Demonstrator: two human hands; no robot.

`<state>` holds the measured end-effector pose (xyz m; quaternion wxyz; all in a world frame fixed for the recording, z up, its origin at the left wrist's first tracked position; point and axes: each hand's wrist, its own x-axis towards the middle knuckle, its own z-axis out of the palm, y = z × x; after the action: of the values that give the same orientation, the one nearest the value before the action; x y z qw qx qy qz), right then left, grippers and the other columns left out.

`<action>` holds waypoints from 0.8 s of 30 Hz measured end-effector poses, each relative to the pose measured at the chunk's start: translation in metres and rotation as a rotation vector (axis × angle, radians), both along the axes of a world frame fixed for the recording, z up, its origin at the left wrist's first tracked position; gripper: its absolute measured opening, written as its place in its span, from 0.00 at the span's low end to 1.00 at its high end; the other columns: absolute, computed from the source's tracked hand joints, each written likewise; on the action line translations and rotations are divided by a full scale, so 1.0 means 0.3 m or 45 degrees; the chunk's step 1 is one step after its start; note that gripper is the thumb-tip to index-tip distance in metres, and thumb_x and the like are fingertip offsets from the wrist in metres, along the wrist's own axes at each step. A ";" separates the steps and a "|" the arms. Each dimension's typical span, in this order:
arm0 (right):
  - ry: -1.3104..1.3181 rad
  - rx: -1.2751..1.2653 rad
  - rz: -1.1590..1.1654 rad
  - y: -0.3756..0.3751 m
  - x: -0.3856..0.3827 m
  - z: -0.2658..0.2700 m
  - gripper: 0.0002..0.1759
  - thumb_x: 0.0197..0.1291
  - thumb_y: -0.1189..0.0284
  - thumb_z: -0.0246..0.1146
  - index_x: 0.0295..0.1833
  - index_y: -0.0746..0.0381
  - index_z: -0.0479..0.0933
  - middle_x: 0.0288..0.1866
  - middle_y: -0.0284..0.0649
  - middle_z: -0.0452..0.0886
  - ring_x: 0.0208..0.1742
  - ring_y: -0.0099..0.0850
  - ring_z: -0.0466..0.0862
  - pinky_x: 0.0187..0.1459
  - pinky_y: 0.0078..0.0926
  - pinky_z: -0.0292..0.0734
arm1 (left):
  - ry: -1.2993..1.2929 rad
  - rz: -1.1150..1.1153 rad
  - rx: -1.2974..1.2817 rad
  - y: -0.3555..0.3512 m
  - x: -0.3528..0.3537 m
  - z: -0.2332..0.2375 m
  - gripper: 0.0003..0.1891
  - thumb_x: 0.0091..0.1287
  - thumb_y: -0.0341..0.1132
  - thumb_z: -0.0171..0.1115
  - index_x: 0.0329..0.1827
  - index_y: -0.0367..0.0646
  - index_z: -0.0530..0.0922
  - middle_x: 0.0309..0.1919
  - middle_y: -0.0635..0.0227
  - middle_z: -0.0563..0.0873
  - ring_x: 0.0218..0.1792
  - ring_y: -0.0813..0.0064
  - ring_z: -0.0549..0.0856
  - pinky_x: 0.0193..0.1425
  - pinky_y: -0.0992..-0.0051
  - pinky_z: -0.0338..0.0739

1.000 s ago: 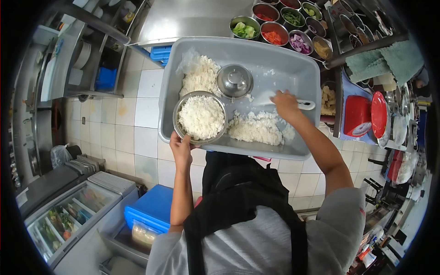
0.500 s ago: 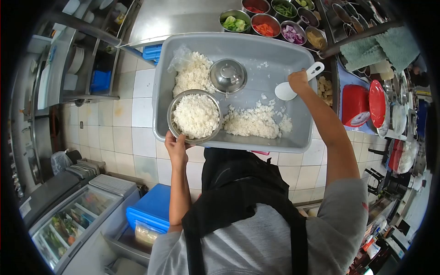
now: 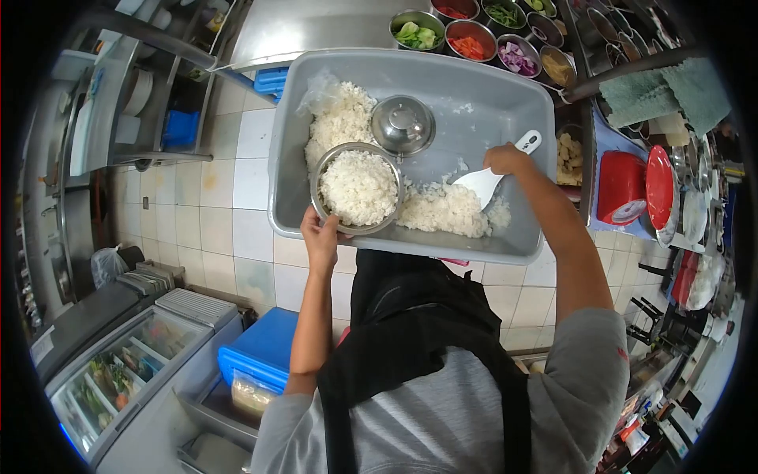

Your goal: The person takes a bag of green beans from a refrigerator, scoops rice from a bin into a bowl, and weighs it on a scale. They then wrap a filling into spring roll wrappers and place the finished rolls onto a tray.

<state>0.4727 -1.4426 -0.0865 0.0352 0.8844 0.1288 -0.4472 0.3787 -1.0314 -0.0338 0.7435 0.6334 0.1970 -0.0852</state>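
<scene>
My left hand (image 3: 322, 237) grips the near rim of a round metal bowl (image 3: 317, 196), its thumb over the edge. White cooked rice (image 3: 359, 187) is heaped in that bowl. My right hand (image 3: 508, 160) is closed round the handle of a white rice paddle (image 3: 479, 186), whose blade touches a loose pile of rice (image 3: 444, 212). Both hands work over a large grey plastic tub (image 3: 505, 79). Behind the bowl lies more rice (image 3: 341, 118), beside a clear plastic bag (image 3: 319, 91). A small upturned metal bowl (image 3: 403, 125) sits on the tub floor.
Metal containers of cut vegetables, including red pieces (image 3: 470, 47) and purple onion (image 3: 516, 58), line the back right. A red scale (image 3: 622, 186) stands on the right. Left are a metal shelf (image 3: 126, 95), a glass-topped chiller (image 3: 126, 371) and a blue box (image 3: 264, 347).
The rice paddle in my right hand has come down and left onto the loose rice pile. My left hand and the full bowl have moved slightly right and away from my body.
</scene>
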 end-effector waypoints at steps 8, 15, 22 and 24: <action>0.046 0.413 -0.314 -0.001 0.016 0.358 0.20 0.44 0.77 0.58 0.47 0.58 0.79 0.42 0.42 0.81 0.44 0.36 0.79 0.49 0.30 0.69 | -0.024 -0.189 0.062 -0.115 0.043 -0.048 0.06 0.56 0.23 0.53 0.37 0.35 0.73 0.32 0.64 0.78 0.24 0.76 0.82 0.19 0.78 0.81; -0.915 0.653 -0.488 0.098 -0.201 0.548 0.20 0.47 0.78 0.57 0.49 0.59 0.78 0.38 0.43 0.81 0.39 0.37 0.80 0.46 0.35 0.72 | -0.017 -0.391 -0.077 -0.311 0.079 -0.006 0.07 0.58 0.23 0.52 0.38 0.35 0.72 0.31 0.64 0.79 0.25 0.75 0.83 0.23 0.76 0.83; -1.488 0.386 -0.342 0.261 -0.509 0.416 0.26 0.47 0.81 0.54 0.56 0.56 0.73 0.48 0.43 0.75 0.40 0.42 0.78 0.42 0.37 0.74 | 0.033 -0.469 -0.259 -0.493 0.139 0.138 0.04 0.56 0.24 0.54 0.34 0.37 0.71 0.24 0.67 0.77 0.23 0.75 0.82 0.20 0.75 0.83; -1.497 0.408 -0.393 0.244 -0.528 0.441 0.27 0.46 0.81 0.55 0.56 0.55 0.73 0.49 0.45 0.74 0.42 0.43 0.77 0.43 0.36 0.75 | 0.034 -0.478 -0.288 -0.514 0.142 0.130 0.03 0.56 0.23 0.55 0.31 0.36 0.71 0.22 0.68 0.74 0.23 0.75 0.81 0.19 0.75 0.83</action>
<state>0.3142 -1.3693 0.0459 -0.0977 0.9852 0.0243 0.1388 0.4212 -1.1856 0.0052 0.7782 0.5704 0.0746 -0.2518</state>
